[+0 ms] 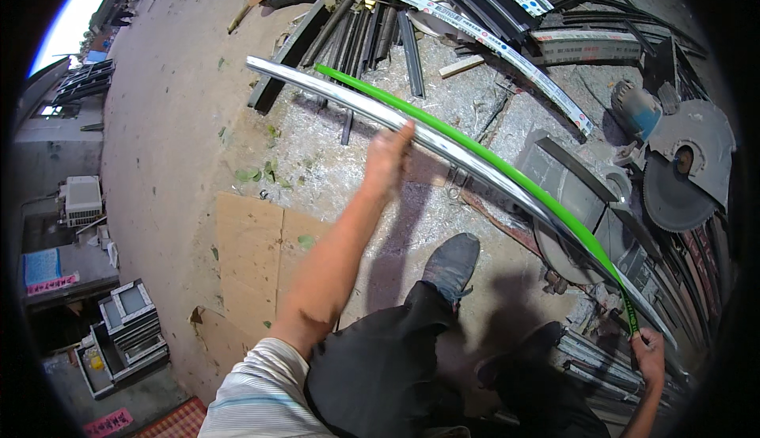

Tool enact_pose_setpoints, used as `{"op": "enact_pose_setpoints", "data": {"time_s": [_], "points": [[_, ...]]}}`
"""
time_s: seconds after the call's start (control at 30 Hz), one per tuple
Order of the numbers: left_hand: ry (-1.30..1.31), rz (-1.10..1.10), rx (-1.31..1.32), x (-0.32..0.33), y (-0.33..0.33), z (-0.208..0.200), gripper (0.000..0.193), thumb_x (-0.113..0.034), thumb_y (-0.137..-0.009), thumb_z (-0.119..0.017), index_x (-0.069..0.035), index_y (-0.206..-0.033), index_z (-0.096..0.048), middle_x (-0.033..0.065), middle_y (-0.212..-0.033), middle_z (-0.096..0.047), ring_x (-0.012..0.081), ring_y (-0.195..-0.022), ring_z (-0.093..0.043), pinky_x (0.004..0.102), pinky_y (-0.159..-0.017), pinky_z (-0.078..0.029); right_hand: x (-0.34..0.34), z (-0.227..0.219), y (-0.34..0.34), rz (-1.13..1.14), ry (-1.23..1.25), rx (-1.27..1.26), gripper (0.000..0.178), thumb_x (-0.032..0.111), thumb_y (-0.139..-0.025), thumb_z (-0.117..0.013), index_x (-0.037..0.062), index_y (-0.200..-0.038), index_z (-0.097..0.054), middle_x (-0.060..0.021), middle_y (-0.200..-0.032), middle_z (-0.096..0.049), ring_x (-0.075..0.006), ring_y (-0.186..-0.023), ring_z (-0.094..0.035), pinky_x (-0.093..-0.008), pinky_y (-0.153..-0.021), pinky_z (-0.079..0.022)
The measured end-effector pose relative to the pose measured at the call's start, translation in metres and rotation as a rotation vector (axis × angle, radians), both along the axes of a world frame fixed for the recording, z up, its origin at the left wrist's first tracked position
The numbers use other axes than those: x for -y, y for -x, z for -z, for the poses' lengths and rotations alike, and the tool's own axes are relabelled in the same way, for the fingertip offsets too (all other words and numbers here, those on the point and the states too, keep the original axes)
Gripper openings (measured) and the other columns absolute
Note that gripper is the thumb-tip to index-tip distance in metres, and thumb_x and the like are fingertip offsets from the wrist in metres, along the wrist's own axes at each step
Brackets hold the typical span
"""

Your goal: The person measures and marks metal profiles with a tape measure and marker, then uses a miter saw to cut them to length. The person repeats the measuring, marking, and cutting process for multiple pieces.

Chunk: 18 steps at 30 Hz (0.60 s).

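A long shiny silver metal profile (332,94) runs slantwise across the view, bowed by the lens, from the upper left to the lower right. My left hand (387,159) is closed around it, left of its middle. Alongside the profile stretches a long bright green strip (507,166), which twists and narrows toward its lower right end and looks like thin film there. At that end my right hand (650,352) pinches the strip. Whether the right fingers also touch the profile, I cannot tell.
A chop saw (685,173) with a toothed disc stands at the right. Dark metal offcuts (360,38) lie at the top, beside long film-covered profiles (475,30). Flattened cardboard (249,240) lies left of my shoe (453,264). Metal frames (127,331) are stacked at the lower left.
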<state>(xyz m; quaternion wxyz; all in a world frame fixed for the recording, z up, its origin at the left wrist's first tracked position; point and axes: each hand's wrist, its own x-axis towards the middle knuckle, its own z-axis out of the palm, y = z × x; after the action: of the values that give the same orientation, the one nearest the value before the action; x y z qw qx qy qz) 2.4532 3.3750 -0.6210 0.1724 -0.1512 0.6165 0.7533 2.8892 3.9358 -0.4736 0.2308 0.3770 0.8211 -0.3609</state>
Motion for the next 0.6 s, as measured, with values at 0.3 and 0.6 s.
{"op": "enact_pose_setpoints", "data": {"time_s": [0.3, 0.6], "points": [[-0.185, -0.179, -0.121, 0.121, 0.134, -0.006, 0.024, -0.027, -0.099, -0.081, -0.018, -0.087, -0.063, -0.0098, -0.067, -0.043, 0.0042, -0.056, -0.036, 0.0226, -0.048, -0.028, 0.006, -0.036, 0.041, -0.063, -0.019, 0.128, 0.040, 0.037, -0.104, -0.069, -0.0014, -0.092, -0.069, -0.0053, -0.077, -0.061, -0.0155, -0.076, -0.055, -0.0347, -0.072, -0.045], [-0.089, -0.225, 0.031, 0.125, 0.145, 0.037, 0.026, -0.029, -0.098, -0.083, -0.015, -0.088, -0.064, -0.0058, -0.068, -0.050, 0.0074, -0.057, -0.047, 0.0222, -0.049, -0.040, 0.012, -0.031, 0.028, -0.076, 0.006, 0.109, 0.024, 0.019, -0.104, -0.068, -0.0028, -0.095, -0.073, 0.0012, -0.079, -0.064, -0.0081, -0.079, -0.054, -0.0287, -0.072, -0.046]]}}
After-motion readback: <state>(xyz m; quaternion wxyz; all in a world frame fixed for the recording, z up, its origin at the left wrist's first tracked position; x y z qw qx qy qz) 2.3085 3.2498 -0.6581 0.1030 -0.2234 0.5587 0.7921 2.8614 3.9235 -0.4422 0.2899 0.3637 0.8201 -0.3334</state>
